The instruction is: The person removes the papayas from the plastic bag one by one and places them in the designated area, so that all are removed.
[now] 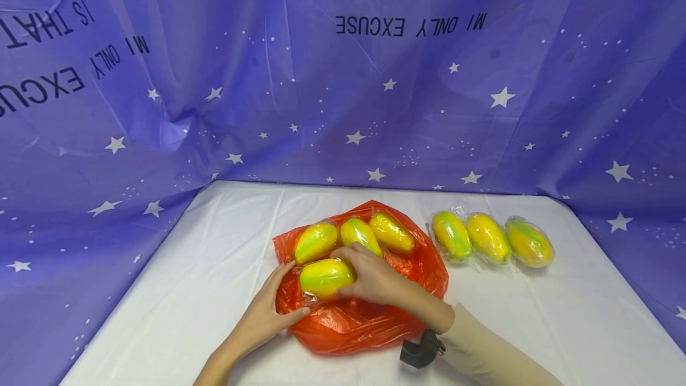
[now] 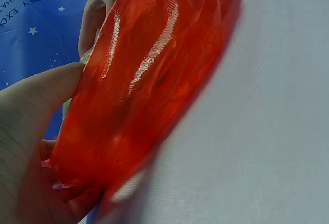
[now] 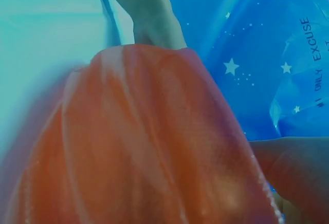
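Note:
A red plastic bag [image 1: 354, 338] lies spread with its mouth up. In it, or on it, are several yellow-green mangoes in clear wrap, such as a back-left mango [image 1: 317, 242] and a back-right mango [image 1: 393, 232]. My right hand [image 1: 372, 276] grips the front mango [image 1: 326, 277] from its right end, over the bag. At the bag's left rim is my left hand [image 1: 262, 314], holding the edge, its thumb and fingers spread along it. The left wrist view shows that thumb [image 2: 56, 82] at the rim; red film partly hides the fingers.
Three more wrapped mangoes stand in a row to the right of the bag: a left one [image 1: 452, 236], a middle one [image 1: 488, 237] and a right one [image 1: 529, 243]. Under everything is a white cloth [image 1: 536, 326]. A purple starry curtain [image 1: 300, 106] encloses the back and sides.

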`<state>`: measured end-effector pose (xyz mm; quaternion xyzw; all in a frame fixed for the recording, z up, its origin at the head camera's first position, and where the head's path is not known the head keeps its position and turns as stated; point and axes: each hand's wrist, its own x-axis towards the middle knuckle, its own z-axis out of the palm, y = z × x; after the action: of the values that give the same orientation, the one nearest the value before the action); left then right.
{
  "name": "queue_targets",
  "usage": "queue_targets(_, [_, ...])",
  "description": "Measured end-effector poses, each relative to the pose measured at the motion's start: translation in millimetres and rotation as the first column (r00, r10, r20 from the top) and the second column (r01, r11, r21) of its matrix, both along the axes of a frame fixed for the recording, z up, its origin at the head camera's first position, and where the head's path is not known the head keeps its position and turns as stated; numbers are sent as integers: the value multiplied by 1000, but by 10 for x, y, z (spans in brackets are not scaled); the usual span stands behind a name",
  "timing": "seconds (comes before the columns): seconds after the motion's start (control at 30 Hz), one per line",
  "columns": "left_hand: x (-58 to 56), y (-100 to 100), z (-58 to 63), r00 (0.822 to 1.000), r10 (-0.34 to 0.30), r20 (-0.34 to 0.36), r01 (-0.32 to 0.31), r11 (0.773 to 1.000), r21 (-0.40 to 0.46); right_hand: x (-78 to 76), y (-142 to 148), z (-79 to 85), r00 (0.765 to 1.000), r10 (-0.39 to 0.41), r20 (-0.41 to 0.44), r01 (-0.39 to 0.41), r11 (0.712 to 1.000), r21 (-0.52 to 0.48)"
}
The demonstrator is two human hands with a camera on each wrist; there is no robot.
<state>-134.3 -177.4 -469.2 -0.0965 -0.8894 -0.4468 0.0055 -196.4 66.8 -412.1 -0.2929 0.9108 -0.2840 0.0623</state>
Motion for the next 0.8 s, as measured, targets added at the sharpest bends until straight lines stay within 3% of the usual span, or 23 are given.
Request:
queue_targets(0.33, [-8,-2,1,1000,0,23,0,1000,-10,50,116,-6,998,-62,-5,61,993,-96])
queue_targets(0.57, [-11,-2,-7,1000,-1,9,1,1000,-11,114,232,-3,995,-85,55,95,971,-219])
queue_targets(0.8, [1,-2,6,1000,4,4,-4,1000,-6,150,357,24,987,-160,35,164,954,-251])
